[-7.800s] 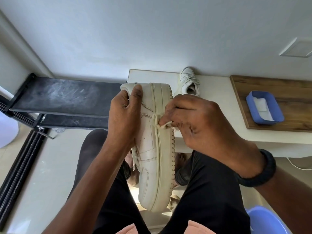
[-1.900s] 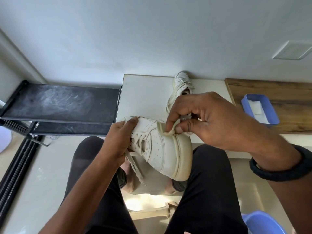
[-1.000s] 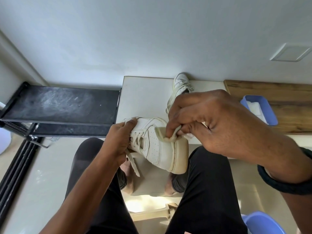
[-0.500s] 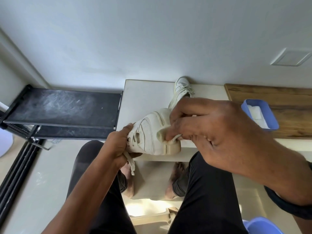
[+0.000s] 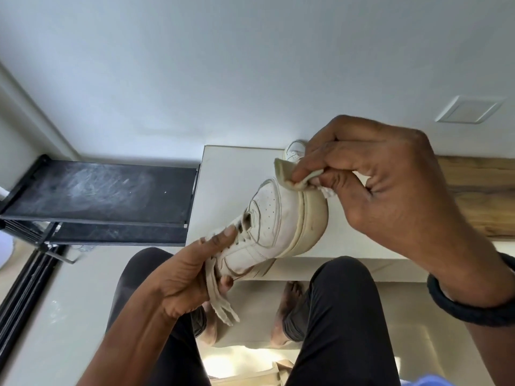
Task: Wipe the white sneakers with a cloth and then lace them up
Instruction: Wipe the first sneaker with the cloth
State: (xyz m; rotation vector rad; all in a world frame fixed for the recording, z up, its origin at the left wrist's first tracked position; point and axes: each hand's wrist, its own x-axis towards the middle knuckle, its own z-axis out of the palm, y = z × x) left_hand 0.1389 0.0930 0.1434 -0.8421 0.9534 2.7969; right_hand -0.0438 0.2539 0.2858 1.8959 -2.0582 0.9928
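A: Up in the air with the white sneaker point(image 5: 270, 227), just in front of the near edge of the desk point(image 5: 223, 174), toe tipped up and to the right, sole rim facing right.

B: Gripped at the lace end by the left hand point(image 5: 189, 277): thumb laid along the eyelets, fingers curled underneath. Flat lace point(image 5: 221, 302) dangling below the palm.

A: Over at the toe, pinching a folded cloth point(image 5: 289, 174) with the right hand point(image 5: 376, 185), thumb and fingertips squeezed together, cloth pressed onto the toe cap right where upper meets sole.

B: Dirt marks along that sole rim. Black band point(image 5: 473, 302) on the right wrist.

A: Behind the knuckles, at the far edge of the desk against the wall, only a sliver of the second sneaker point(image 5: 292, 150). Rest hidden.

B: Left of the desk, a black rack point(image 5: 111, 196) with a scuffed top. Toward the desk's right side, a wooden board point(image 5: 485, 201), partly covered by the hand.

A: Down below, black trousers point(image 5: 334, 316) and bare feet point(image 5: 287, 310) on the floor.
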